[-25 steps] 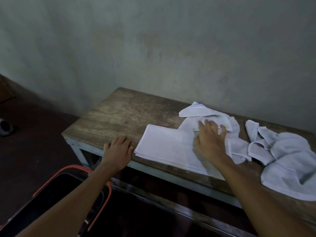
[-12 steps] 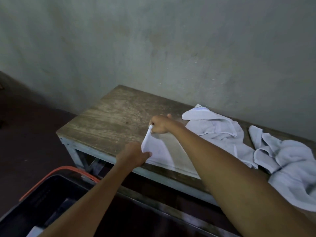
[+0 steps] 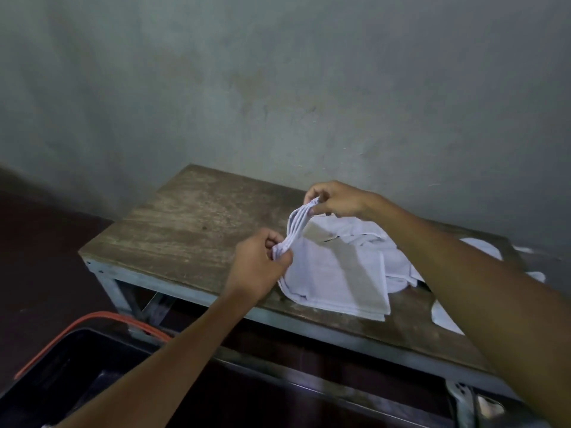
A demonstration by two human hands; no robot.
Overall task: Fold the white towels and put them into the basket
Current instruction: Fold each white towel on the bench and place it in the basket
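Your left hand [image 3: 262, 267] pinches the near corner of the folded white towel [image 3: 336, 273], thumb and fingers closed on the stacked layers. Your right hand [image 3: 335, 200] pinches the far corner of the same edge, so that edge is lifted off the wood and hangs in a curve between your two hands. The rest of the towel lies flat on the tabletop [image 3: 191, 230], with its right edge close to the front lip.

The tabletop is worn, stained wood with streaks along the grain. Its left half is bare board. It sits on a pale metal frame [image 3: 309, 327] with a bolt showing at the left front corner.

More white towels [image 3: 386, 242] lie crumpled just behind and to the right of the folded one, partly hidden by your right forearm.

The basket [image 3: 92, 318] stands on the floor at the lower left, in front of the tabletop and below it. It is dark, with an orange rim, and your left forearm crosses over it.

Behind the tabletop rises a grey, blotchy plaster wall [image 3: 278, 88]. The floor [image 3: 37, 257] to the left is dark reddish brown.
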